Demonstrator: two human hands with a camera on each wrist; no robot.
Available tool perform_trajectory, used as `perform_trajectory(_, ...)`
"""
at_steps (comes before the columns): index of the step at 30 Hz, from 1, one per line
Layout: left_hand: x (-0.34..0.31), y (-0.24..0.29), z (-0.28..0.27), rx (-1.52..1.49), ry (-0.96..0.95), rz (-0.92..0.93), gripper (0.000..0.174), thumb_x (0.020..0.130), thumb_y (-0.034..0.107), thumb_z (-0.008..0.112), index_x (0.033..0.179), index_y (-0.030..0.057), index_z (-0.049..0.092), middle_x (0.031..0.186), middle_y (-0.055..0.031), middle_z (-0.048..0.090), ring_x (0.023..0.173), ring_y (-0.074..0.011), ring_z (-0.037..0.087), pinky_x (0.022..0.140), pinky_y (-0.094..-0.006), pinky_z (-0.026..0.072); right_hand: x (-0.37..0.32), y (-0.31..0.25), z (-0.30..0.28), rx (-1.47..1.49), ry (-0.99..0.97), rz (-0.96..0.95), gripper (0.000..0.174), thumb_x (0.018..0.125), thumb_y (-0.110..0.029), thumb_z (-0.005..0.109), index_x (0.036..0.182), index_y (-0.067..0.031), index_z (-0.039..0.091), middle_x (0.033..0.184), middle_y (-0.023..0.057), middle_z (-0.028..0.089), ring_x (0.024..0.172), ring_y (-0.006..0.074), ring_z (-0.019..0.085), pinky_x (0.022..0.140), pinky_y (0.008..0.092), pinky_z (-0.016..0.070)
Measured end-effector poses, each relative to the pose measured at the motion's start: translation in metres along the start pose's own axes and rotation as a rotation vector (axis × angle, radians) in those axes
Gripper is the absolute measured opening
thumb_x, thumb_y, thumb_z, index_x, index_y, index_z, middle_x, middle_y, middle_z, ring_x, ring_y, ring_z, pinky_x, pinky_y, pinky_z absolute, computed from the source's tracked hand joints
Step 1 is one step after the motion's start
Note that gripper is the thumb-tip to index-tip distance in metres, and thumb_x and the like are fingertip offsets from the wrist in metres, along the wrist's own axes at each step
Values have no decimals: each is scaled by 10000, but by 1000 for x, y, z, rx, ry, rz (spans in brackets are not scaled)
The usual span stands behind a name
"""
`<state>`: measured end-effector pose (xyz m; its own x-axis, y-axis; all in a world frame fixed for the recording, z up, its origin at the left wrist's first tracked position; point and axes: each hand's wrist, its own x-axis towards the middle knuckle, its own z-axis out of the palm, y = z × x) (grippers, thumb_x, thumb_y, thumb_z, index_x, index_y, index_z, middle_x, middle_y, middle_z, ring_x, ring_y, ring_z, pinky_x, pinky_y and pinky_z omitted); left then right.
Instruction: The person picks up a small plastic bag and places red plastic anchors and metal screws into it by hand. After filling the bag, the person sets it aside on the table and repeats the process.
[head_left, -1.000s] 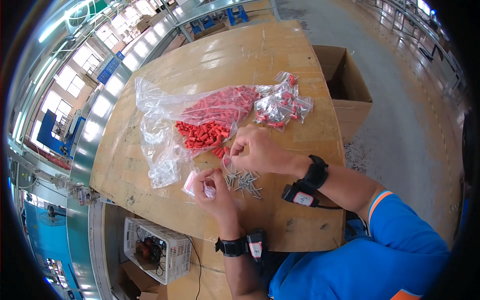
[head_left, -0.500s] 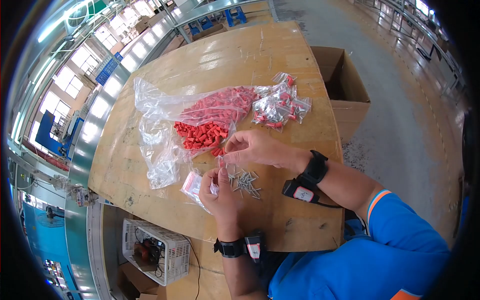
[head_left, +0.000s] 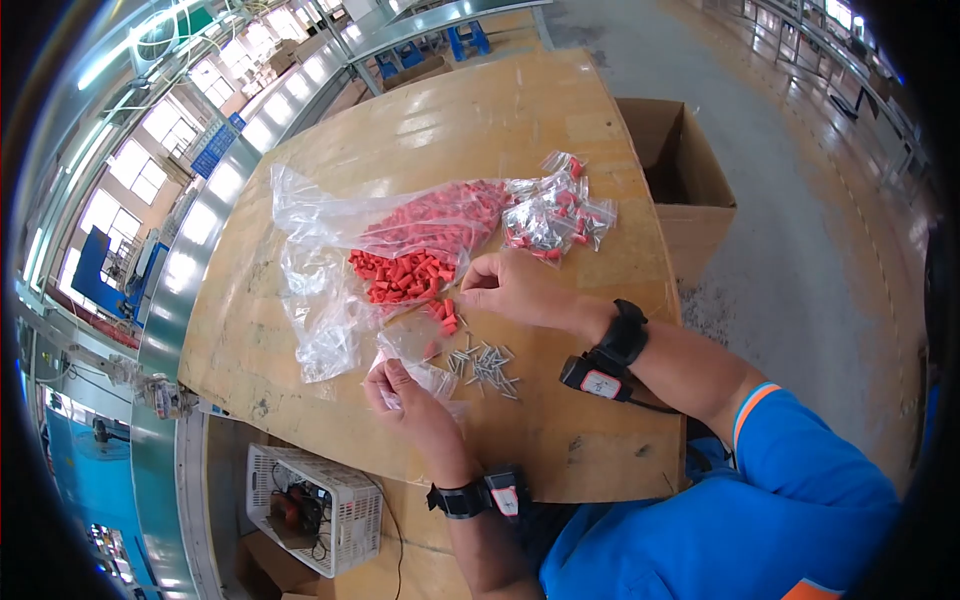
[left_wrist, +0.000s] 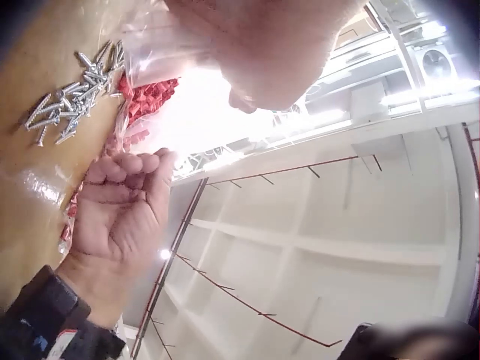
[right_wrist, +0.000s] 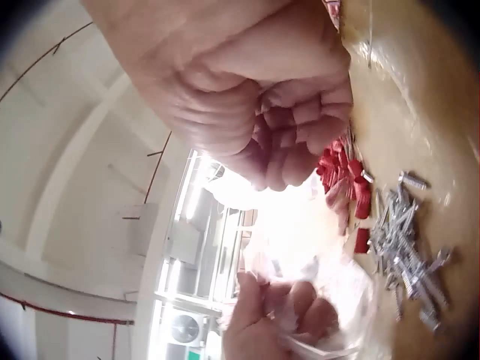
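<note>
My left hand (head_left: 418, 412) holds a small clear plastic bag (head_left: 432, 376) between thumb and fingers. A red plastic plug (head_left: 432, 350) shows through the bag's film in the head view. My right hand (head_left: 522, 290) hovers to the upper right, apart from the bag, with its fingers loosely bent. Nothing shows inside its fingers in the left wrist view, where the palm (left_wrist: 120, 217) faces the camera. Silver screws (head_left: 487, 368) lie in a loose pile just right of the bag. Several loose red plugs (head_left: 445, 314) lie between the right hand and the large heap.
A large clear bag (head_left: 325, 335) lies spread on the wooden table (head_left: 480, 105), its red plugs (head_left: 405, 275) spilling from the mouth. Filled small bags (head_left: 555, 215) are piled at the right. A cardboard box (head_left: 690, 235) stands beyond the right edge, a white crate (head_left: 355, 520) below the near left edge.
My hands have drawn apart. The left hand has moved down and left with the small bag, and the right hand has let go of it and moved slightly up and right.
</note>
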<state>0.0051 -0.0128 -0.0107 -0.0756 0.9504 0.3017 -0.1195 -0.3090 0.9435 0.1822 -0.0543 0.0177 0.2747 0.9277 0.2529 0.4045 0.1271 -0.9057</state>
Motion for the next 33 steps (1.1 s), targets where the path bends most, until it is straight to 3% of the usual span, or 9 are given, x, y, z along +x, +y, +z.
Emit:
perform_trajectory(1, -3, 8, 1, 32, 4, 20, 185, 941, 192, 519, 816, 58, 492, 684, 57, 395, 593, -36, 314, 512, -203, 251, -1, -8, -3, -142, 36, -57, 116, 761, -95, 613, 835, -21, 665, 714, 96, 659, 665, 207, 634, 601, 329, 474)
perform_trajectory(4, -5, 10, 0, -2, 31, -14, 189, 947, 187, 507, 834, 36, 496, 716, 46, 413, 631, -49, 326, 547, -212, 274, 6, -19, -5, -440, -145, -148, 157, 755, -122, 604, 876, -41, 664, 841, 131, 641, 767, 267, 618, 700, 343, 476)
perform_trajectory(8, -2, 6, -3, -115, 77, -40, 186, 948, 189, 506, 830, 45, 491, 693, 55, 402, 604, -34, 322, 521, -202, 265, 32, 19, 15, -502, -245, -369, 209, 720, -84, 600, 917, -43, 660, 900, 133, 616, 870, 296, 577, 792, 368, 449)
perform_trajectory(13, -4, 18, -5, -303, 133, -147, 186, 951, 200, 498, 821, 68, 483, 655, 71, 371, 555, -12, 313, 473, -188, 238, 38, 12, 37, -546, -302, -562, 258, 699, -66, 624, 955, -60, 655, 929, 118, 582, 915, 290, 545, 819, 380, 433)
perform_trajectory(19, -3, 14, -3, -325, 106, -169, 182, 952, 209, 496, 838, 66, 498, 663, 66, 398, 561, -15, 322, 479, -194, 250, 44, 13, 50, -738, -361, -511, 212, 693, -64, 654, 905, -54, 659, 901, 126, 546, 889, 289, 530, 786, 363, 437)
perform_trajectory(22, -1, 9, -4, -301, 91, -154, 181, 951, 209, 500, 846, 62, 506, 677, 62, 418, 568, -17, 325, 487, -197, 256, 32, 8, 36, -652, -444, -455, 186, 679, -33, 663, 865, -39, 653, 889, 131, 542, 868, 285, 543, 742, 351, 448)
perform_trajectory(25, -1, 8, -2, -284, 84, -158, 187, 951, 213, 501, 844, 60, 507, 684, 62, 421, 573, -18, 321, 490, -197, 252, 24, 21, 31, -516, -313, -556, 74, 649, -65, 643, 718, -45, 656, 783, 145, 531, 767, 286, 550, 673, 355, 454)
perform_trajectory(28, -2, 10, 2, -281, 72, -157, 175, 945, 213, 508, 831, 81, 490, 671, 59, 436, 544, -13, 347, 463, -185, 264, 21, 26, 32, -411, -239, -546, 75, 651, -55, 634, 722, -35, 651, 745, 143, 522, 766, 285, 552, 678, 357, 455)
perform_trajectory(33, -1, 2, 0, -204, 6, -94, 167, 929, 205, 539, 826, 81, 496, 665, 54, 449, 535, -13, 366, 450, -179, 274, 22, 18, 26, -419, -275, -479, 129, 670, -9, 637, 798, -29, 650, 768, 129, 570, 778, 276, 579, 686, 336, 468)
